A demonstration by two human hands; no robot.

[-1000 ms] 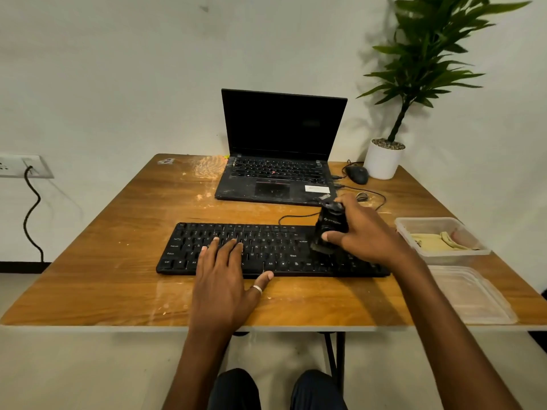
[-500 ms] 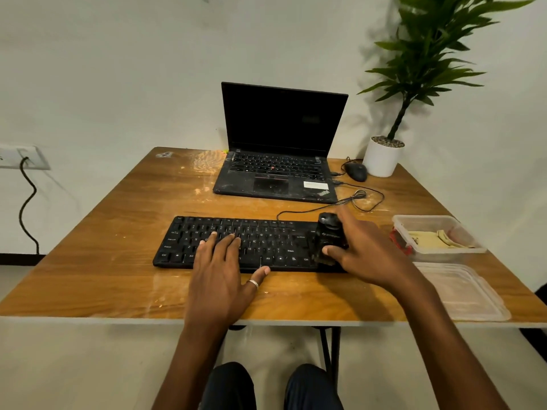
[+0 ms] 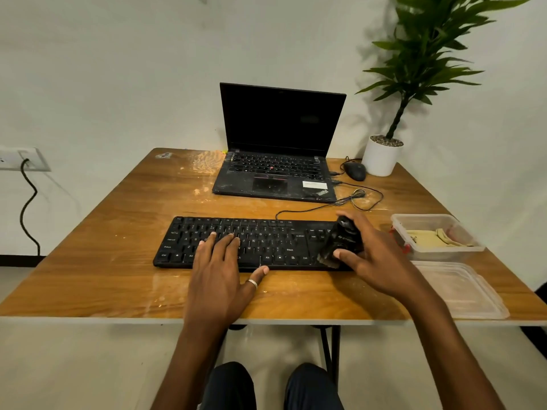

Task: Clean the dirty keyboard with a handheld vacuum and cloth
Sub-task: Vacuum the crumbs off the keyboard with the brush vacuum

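A black keyboard [image 3: 266, 238] lies across the middle of the wooden table [image 3: 103, 232], its cable running back toward the laptop. My left hand [image 3: 222, 270] rests flat on the keyboard's left half with fingers spread and the thumb at its front edge. My right hand [image 3: 376, 261] grips a small black handheld vacuum [image 3: 343, 241] that sits tilted on the keyboard's right end, nozzle down at the front right keys. A beige cloth [image 3: 429, 236] lies folded inside a clear plastic box [image 3: 461, 250] to the right of the keyboard.
An open dusty laptop [image 3: 278, 173] stands behind the keyboard. A black mouse [image 3: 355, 170] and a potted plant [image 3: 383, 155] sit at the back right. The box's clear lid [image 3: 461, 291] lies at the front right edge. Pale crumbs speckle the table.
The vacuum in my right hand has slid right and toward the keyboard's front right corner. My left hand stays pressed on the left keys. The camera view has shifted slightly.
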